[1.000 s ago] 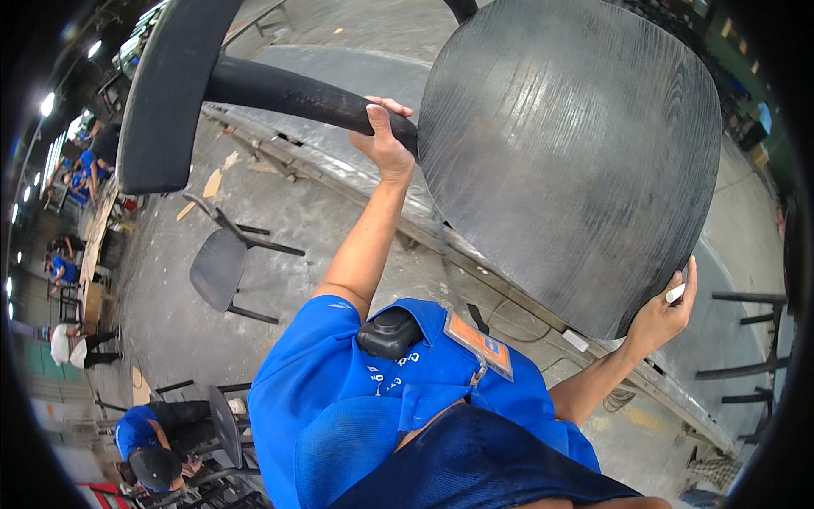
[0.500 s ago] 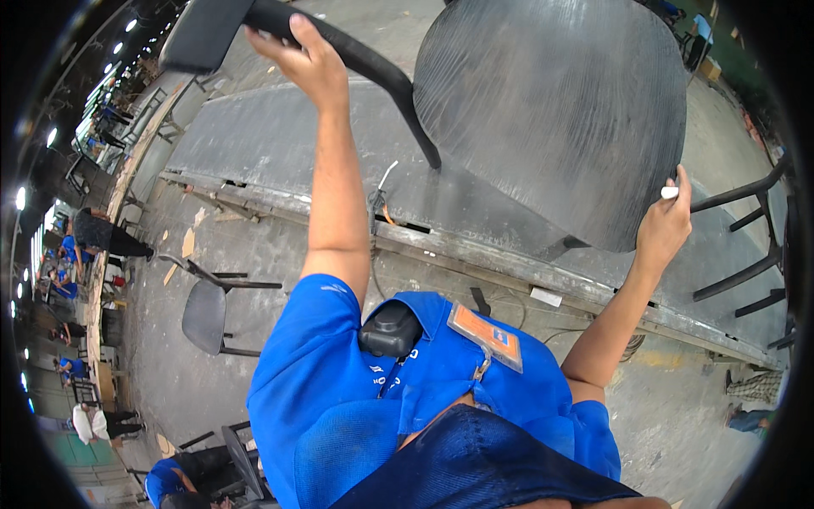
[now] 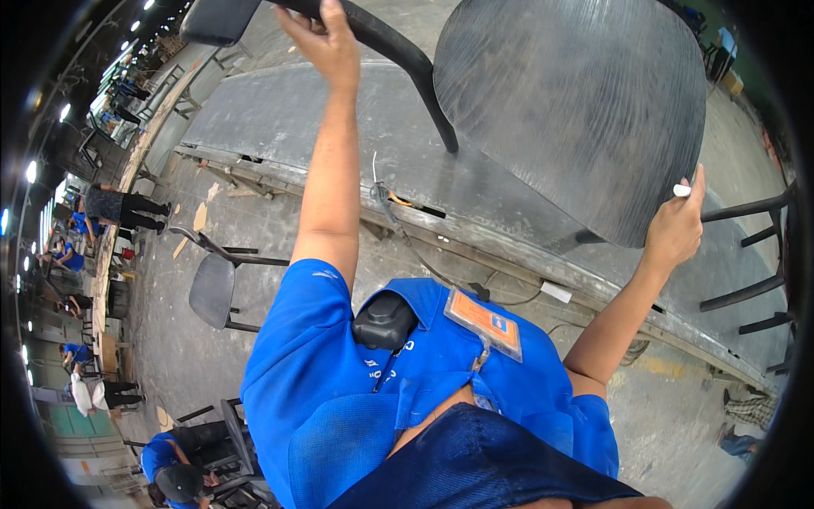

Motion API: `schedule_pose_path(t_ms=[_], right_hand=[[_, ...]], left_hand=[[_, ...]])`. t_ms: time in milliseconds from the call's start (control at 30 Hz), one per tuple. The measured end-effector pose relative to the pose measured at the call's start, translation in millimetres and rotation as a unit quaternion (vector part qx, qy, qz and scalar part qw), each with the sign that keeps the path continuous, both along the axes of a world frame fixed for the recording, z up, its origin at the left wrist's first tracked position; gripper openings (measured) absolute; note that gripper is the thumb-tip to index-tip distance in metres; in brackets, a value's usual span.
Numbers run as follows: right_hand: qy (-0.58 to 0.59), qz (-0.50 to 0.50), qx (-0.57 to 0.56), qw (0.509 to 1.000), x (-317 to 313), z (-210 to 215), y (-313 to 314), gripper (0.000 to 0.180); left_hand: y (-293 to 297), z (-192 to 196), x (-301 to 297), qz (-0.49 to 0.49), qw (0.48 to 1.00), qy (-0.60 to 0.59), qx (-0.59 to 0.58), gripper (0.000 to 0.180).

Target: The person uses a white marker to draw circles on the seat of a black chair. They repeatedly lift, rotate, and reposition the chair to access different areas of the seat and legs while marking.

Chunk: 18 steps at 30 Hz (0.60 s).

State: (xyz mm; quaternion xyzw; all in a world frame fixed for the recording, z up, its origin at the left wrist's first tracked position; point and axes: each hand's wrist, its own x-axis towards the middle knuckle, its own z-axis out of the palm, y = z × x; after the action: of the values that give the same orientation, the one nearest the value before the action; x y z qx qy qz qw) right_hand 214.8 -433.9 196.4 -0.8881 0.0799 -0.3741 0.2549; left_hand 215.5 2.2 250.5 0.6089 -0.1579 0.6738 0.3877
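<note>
A dark chair with a wood-grain seat (image 3: 568,110) rests on the long grey worktable (image 3: 254,114), tilted. My left hand (image 3: 332,55) is closed round the chair's curved black frame (image 3: 386,42), near the black backrest (image 3: 219,21) at the upper left; part of its grip is cut off by the picture's top edge. At the seat's right edge is my right hand (image 3: 674,227), fingers closed against it. A small white object (image 3: 681,191) pokes out between its thumb and fingers; its kind does not show.
Another black chair (image 3: 767,280) stands at the table's right end. On the floor to the left is a chair (image 3: 212,288). A cable (image 3: 407,242) hangs over the table's near edge. Someone in blue (image 3: 161,458) works at the lower left; several people are farther off.
The whole view has shifted a little, so the chair and both hands sit slightly farther right, the left hand also higher. Both hands keep their hold on the chair.
</note>
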Motion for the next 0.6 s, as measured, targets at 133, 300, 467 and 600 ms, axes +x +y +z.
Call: schedule_pose_path(t_ms=[133,300,467,600], right_hand=[[-0.193,0.003,-0.175,0.965,-3.4,7.9,11.8,0.047],[-0.228,0.384,-0.033,0.894,2.8,12.9,31.3,0.058],[-0.213,0.399,-0.134,0.882,9.5,12.1,39.0,0.061],[-0.180,0.395,-0.136,0.891,13.1,8.7,37.1,0.058]], left_hand=[[21.2,12.3,-8.6,-0.076,0.997,0.012,-0.031,0.069],[19.6,-0.6,-13.8,0.280,0.957,0.055,0.050,0.070],[-20.8,-31.1,-1.8,0.047,0.996,0.057,-0.055,0.072],[-99.5,-65.4,-20.7,0.151,0.986,0.061,-0.017,0.050]])
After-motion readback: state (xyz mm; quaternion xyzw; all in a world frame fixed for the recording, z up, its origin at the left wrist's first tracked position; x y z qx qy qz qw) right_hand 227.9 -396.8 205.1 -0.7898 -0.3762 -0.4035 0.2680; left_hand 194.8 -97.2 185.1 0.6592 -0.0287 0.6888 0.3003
